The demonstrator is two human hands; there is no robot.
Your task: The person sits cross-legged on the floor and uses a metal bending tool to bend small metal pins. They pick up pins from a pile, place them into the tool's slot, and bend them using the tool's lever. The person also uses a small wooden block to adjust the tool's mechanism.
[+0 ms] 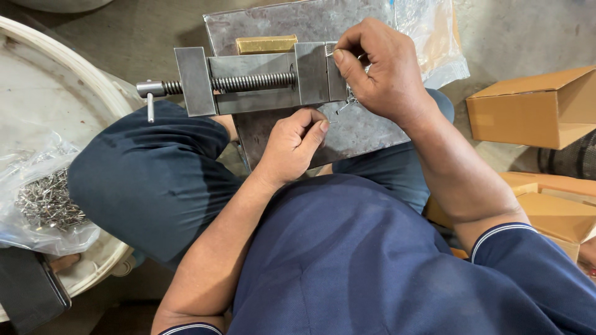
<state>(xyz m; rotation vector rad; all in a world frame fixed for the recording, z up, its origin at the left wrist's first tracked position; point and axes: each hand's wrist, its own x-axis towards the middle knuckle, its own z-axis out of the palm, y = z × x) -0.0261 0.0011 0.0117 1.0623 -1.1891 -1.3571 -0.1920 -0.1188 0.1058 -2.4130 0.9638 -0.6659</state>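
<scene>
Vise [248,80]: grey steel, lying across a metal plate on the person's lap, just above the left hand and under the right hand's fingers.
Vise screw [251,81]: threaded rod running leftwards from the hands to a small crank handle [149,99] at the far end.
Brass block [266,44]: yellow bar on the plate, touching the vise's far side, up and left of the right hand.
Right hand [382,71]: curled over the jaw end of the vise, thumb and fingertips pinched together on a small metal piece at the jaw; what the piece is cannot be told.
Left hand [292,146]: just below the vise, fingers bent, thumb and forefinger closed on something thin, too small to make out.
Plate [366,127]: flat grey sheet under both hands, resting on the knees.
Wire bits [346,102]: thin bright pieces on the plate, just beneath the right hand.
Plastic bag [434,37]: clear, beyond the right hand, on the plate's far corner.
Cardboard boxes [537,105]: brown, well right of the right hand, on the floor.
Bag of metal parts [46,198]: clear bag of small grey pieces in a white tub, far left of the left hand.
</scene>
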